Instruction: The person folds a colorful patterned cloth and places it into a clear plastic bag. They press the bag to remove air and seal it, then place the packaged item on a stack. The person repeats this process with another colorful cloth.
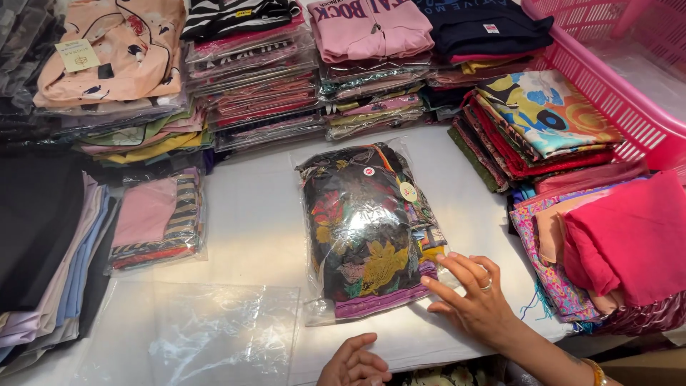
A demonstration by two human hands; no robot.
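Note:
A dark floral garment sealed in a clear plastic bag (pixel 364 221) lies in the middle of the white table (pixel 254 229). My right hand (pixel 471 297), with a ring on one finger and fingers spread, rests flat at the bag's lower right corner, fingertips touching the plastic. My left hand (pixel 355 363) sits at the near edge of the table with its fingers loosely curled, holding nothing. An empty clear plastic bag (pixel 214 332) lies flat to the left of my left hand.
Stacks of bagged folded clothes (pixel 250 71) line the back. A small bagged striped garment (pixel 157 221) lies at left beside a pile of folded fabric (pixel 50 250). Loose colourful fabrics (pixel 543 118) and pink cloth (pixel 629 236) sit right, below a pink plastic basket (pixel 614 78).

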